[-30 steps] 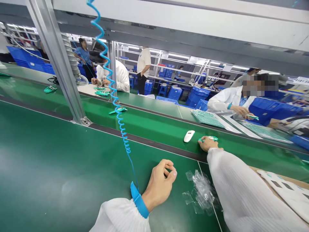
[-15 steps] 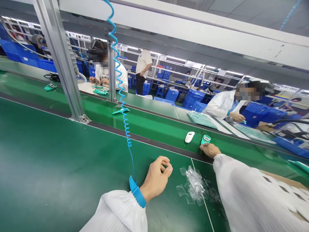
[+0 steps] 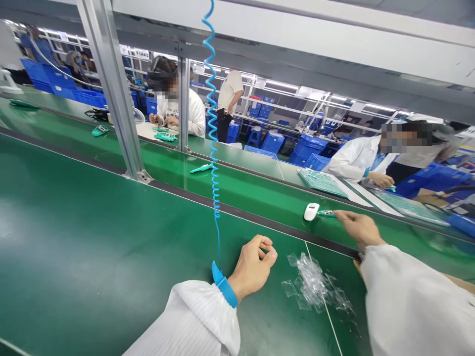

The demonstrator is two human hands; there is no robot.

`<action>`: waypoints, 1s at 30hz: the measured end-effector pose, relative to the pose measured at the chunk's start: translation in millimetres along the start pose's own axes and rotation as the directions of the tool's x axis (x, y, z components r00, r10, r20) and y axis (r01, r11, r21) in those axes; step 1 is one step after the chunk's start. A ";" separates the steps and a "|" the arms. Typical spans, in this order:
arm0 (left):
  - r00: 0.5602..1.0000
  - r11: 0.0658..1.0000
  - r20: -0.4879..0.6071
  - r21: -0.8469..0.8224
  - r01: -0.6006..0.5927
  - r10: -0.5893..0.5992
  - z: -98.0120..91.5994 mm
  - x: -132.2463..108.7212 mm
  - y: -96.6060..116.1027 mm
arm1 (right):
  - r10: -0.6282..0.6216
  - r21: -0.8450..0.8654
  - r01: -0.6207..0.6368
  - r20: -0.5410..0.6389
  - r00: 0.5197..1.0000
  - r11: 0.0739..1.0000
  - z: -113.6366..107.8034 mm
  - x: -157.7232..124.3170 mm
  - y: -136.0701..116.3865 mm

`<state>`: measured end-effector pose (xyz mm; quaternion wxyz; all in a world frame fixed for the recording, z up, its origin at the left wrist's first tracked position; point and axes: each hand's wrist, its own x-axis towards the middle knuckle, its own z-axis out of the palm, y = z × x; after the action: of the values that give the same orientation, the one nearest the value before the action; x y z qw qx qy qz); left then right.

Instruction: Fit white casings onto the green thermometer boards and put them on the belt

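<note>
your right grip (image 3: pixel 359 228) reaches out over the dark rail (image 3: pixel 237 212), fingers stretched, and the fingertips (image 3: pixel 337 213) are at the end of a small teal plastic device (image 3: pixel 326 213) lying on the green conveyor belt (image 3: pixel 245 190); you cannot tell from here whether it is pinched or only touched. it looks light, thin and smooth, so it could skid easily: take it by its long edges, not its face. a white oval gadget (image 3: pixel 311 211) sits just beside its left end, so come in from the right. the belt gives you room along its length toward the metal upright (image 3: pixel 109 89). your left grip (image 3: pixel 252 267), with a blue wrist strap (image 3: pixel 222 290) on a coiled blue cord (image 3: pixel 213 148), rests released on the green tabletop (image 3: pixel 92 237), its fingers curled on nothing. a crumpled clear plastic bag (image 3: pixel 310 282) lies near your right forearm.
</note>
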<state>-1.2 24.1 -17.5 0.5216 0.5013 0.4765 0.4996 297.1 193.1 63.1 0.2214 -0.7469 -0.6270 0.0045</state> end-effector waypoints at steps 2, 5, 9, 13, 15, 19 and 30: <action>1.000 1.000 0.003 -0.017 0.018 -0.018 1.3 -0.9 2.5 | 0.030 0.126 -0.034 0.033 0.999 0.991 -26.4 -31.1 -14.9; 0.997 0.997 0.068 -0.058 0.042 -0.038 4.9 -2.4 4.6 | -0.087 0.445 0.037 0.091 0.992 0.895 -42.1 -106.0 -45.5; 0.989 0.979 0.141 -0.193 0.066 -0.039 9.5 -1.8 0.0 | -0.396 0.636 0.133 0.291 0.871 0.760 -9.7 -205.7 -77.9; 0.997 0.995 0.081 -0.097 0.029 -0.021 7.2 -0.3 -5.4 | -0.480 0.599 0.304 0.157 0.863 0.741 23.2 -235.4 -84.3; 0.995 1.000 0.102 0.007 -0.008 0.007 4.7 -1.6 -4.4 | -0.422 0.534 0.359 -0.004 0.906 0.765 27.3 -225.7 -83.3; 0.975 0.975 0.205 0.181 -0.127 0.088 2.2 -7.9 3.0 | -0.355 0.455 0.378 -0.138 0.925 0.806 27.5 -200.8 -88.0; 0.996 0.974 0.077 0.220 -0.050 0.033 -1.7 -4.4 2.0 | -0.275 0.227 0.264 0.017 0.961 0.938 37.5 -200.1 -56.4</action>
<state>-3.2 19.8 -15.6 0.4688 0.5841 0.4994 0.4355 190.9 23.9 -6.0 0.2869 -0.6242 -0.7240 0.0624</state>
